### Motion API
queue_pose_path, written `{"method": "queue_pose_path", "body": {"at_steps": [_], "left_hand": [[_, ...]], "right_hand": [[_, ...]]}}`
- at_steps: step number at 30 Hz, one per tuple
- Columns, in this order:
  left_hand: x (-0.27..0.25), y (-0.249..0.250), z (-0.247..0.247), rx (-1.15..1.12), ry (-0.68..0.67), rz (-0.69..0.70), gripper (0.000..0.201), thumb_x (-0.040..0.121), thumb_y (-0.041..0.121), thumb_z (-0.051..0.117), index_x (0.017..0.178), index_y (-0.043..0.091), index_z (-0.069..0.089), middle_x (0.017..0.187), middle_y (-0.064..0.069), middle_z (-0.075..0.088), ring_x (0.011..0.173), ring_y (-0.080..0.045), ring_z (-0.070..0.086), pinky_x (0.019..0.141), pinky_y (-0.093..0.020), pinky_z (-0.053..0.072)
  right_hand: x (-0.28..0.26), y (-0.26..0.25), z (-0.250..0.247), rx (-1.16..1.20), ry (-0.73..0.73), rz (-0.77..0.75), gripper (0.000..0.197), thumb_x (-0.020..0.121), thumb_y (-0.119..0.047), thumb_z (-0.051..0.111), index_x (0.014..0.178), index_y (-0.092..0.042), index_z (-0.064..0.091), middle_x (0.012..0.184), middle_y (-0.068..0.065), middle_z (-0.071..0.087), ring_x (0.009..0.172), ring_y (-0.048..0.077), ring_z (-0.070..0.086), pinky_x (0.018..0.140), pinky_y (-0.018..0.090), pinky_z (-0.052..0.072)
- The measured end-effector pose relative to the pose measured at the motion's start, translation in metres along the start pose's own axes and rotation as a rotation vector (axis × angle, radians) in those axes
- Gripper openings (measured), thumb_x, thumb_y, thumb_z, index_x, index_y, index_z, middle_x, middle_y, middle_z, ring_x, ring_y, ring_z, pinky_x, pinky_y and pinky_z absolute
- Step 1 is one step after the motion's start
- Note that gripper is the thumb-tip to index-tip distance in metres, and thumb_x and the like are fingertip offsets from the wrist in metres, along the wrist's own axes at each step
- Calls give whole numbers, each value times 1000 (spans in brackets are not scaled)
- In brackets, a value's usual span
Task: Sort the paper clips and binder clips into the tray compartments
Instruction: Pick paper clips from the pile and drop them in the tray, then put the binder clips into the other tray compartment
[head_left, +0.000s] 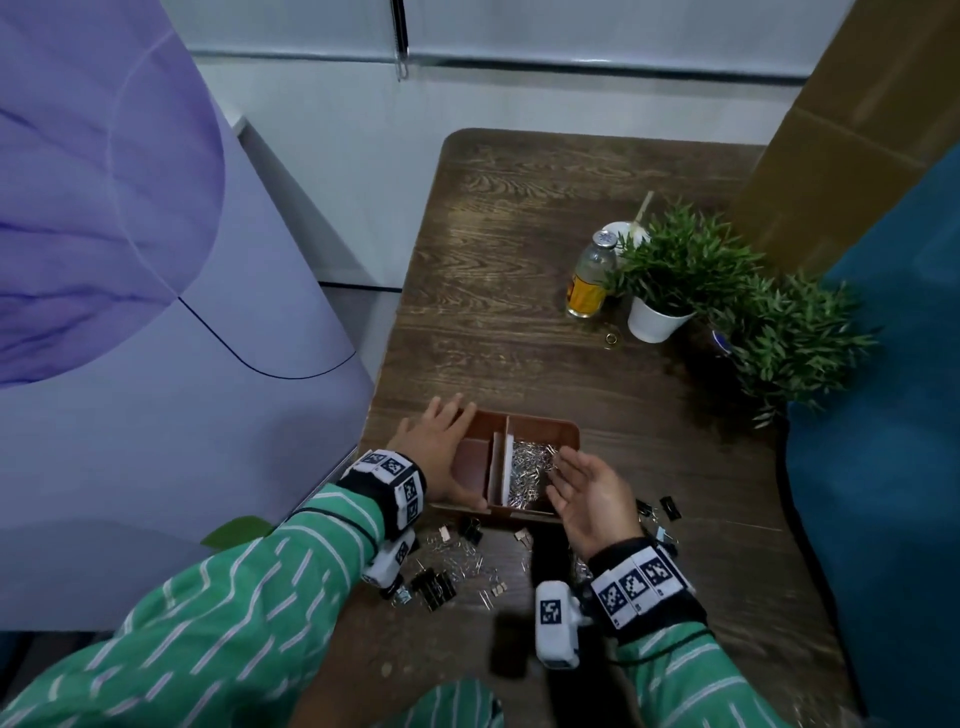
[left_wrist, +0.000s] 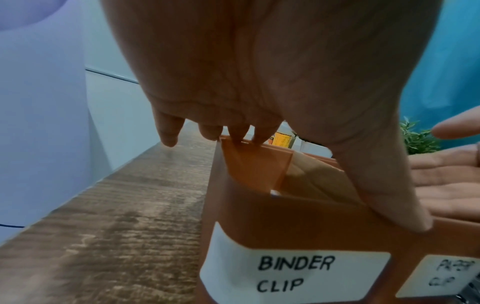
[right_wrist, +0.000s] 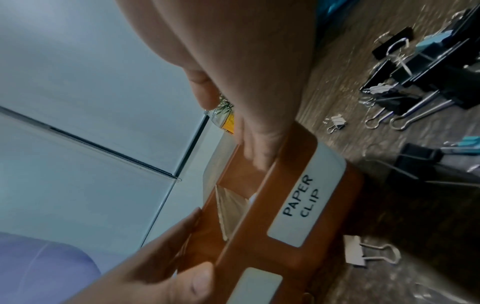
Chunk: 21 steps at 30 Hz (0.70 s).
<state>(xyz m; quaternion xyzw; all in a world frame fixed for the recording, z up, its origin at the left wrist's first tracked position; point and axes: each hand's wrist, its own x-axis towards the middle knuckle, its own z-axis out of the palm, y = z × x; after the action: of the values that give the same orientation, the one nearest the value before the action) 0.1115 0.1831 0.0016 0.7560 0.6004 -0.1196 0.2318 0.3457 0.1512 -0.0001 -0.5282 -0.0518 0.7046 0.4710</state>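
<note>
A brown two-compartment tray (head_left: 566, 427) sits near the table's front edge. Its left compartment, labelled BINDER CLIP (left_wrist: 293, 273), is empty. The right one, labelled PAPER CLIP (right_wrist: 303, 197), holds a heap of silver paper clips (head_left: 527, 470). My left hand (head_left: 436, 447) lies across the left compartment, fingers straight on the far rim and thumb pressing the near rim. My right hand (head_left: 582, 488) hovers over the right compartment, palm turned left, fingers straight, holding nothing. Loose paper clips (head_left: 462, 558) and black binder clips (head_left: 436, 584) lie in front of the tray. More binder clips (right_wrist: 420, 67) lie to its right.
A bottle (head_left: 589, 280), two potted plants (head_left: 670, 280) and a small gold ring (head_left: 611, 339) stand at the table's far right. A purple-white appliance (head_left: 156, 312) borders the left edge. Teal fabric (head_left: 883, 467) borders the right. A white binder clip (right_wrist: 355, 255) lies by the tray's front.
</note>
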Motion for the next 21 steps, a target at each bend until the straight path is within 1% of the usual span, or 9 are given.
{"method": "queue_pose_path", "body": {"at_steps": [1, 3, 5, 7, 10, 12, 14, 18, 21], "left_hand": [[0, 1, -1, 1, -1, -1, 145, 51, 91, 65, 156, 31, -14, 164, 7, -20, 152, -23, -13, 118, -60, 7], [-1, 1, -1, -6, -14, -6, 144, 51, 91, 65, 155, 32, -16, 163, 8, -23, 151, -23, -14, 118, -61, 7], [-2, 0, -1, -10, -23, -16, 143, 51, 92, 65, 154, 35, -17, 161, 9, -28, 151, -25, -17, 117, -63, 6], [-7, 2, -1, 10, 17, -30, 141, 53, 92, 63, 154, 36, -17, 159, 8, -33, 150, -25, -20, 117, -64, 5], [-32, 11, 8, 19, 210, 18, 122, 69, 84, 58, 156, 34, -11, 159, 9, -34, 150, -21, -18, 120, -61, 7], [-59, 14, 22, -27, 367, 64, 103, 80, 77, 53, 158, 32, 4, 164, 7, -22, 152, -22, -7, 121, -56, 16], [-86, 12, 40, -88, 420, 36, 88, 86, 70, 51, 157, 34, 15, 166, 5, -7, 151, -23, 6, 120, -49, 20], [-122, 1, 84, -242, 367, -123, 68, 90, 62, 52, 150, 37, 31, 156, 5, 22, 140, -19, 26, 115, -40, 32], [-132, -8, 109, -246, 298, -152, 60, 89, 58, 54, 142, 33, 43, 147, 2, 34, 130, -20, 35, 109, -35, 38]], "right_hand": [[-3, 2, -3, -15, -22, -20, 35, 104, -17, 43, 128, 1, 59, 132, 19, 64, 129, 34, 58, 105, 43, 47], [-14, 9, -11, -107, -39, -70, 26, 103, -13, 45, 113, 3, 64, 108, 20, 74, 98, 32, 72, 83, 39, 56], [-27, 24, -21, -361, -34, -133, 16, 100, -7, 54, 100, 2, 66, 84, 16, 72, 66, 23, 66, 61, 31, 54], [-36, 50, -40, -754, -100, -242, 10, 93, -4, 63, 87, -7, 71, 73, 8, 70, 59, 18, 61, 53, 27, 50], [-45, 88, -61, -1383, -292, -347, 18, 81, -17, 64, 78, -33, 73, 77, -10, 75, 71, 4, 67, 71, 28, 57], [-52, 104, -67, -1539, -364, -331, 24, 80, -28, 57, 91, -39, 74, 90, -13, 76, 81, 2, 68, 80, 26, 57], [-55, 113, -68, -1589, -340, -382, 33, 81, -29, 53, 106, -31, 74, 102, -10, 76, 92, 6, 68, 86, 24, 54], [-58, 118, -69, -1572, -264, -463, 38, 92, -21, 55, 127, -22, 67, 118, -3, 72, 103, 11, 65, 94, 22, 49], [-56, 122, -71, -1530, -154, -461, 45, 94, -23, 56, 138, -16, 58, 122, 1, 69, 104, 14, 64, 96, 27, 52]]}}
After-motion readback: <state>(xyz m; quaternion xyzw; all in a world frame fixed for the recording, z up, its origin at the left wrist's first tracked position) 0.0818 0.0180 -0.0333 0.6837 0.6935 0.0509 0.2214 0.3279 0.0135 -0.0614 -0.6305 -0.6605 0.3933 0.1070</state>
